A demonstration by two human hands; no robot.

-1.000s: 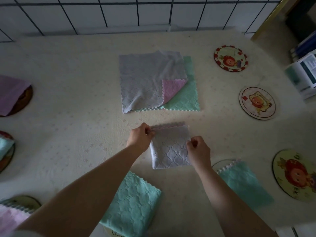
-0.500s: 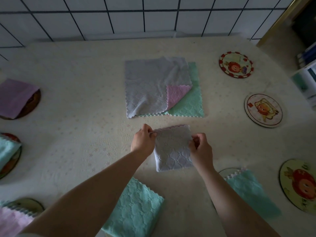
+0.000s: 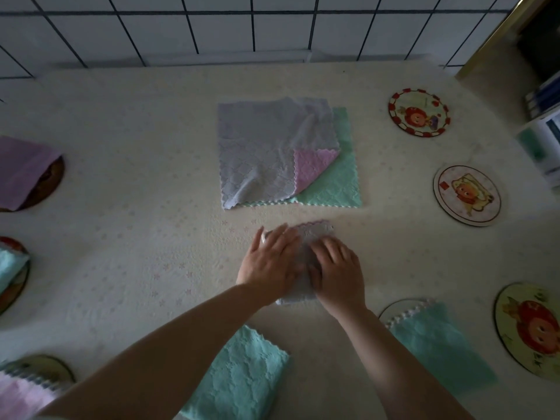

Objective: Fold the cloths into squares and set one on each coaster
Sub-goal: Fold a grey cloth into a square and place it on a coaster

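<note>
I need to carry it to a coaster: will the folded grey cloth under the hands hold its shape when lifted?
Probably not unaided: the folded grey cloth looks soft, like the rumpled grey cloth behind it. Both the left hand and the right hand press it flat, so its layers may spring open.

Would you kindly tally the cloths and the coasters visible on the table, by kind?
Cloths: 9
Coasters: 7
Total: 16
</note>
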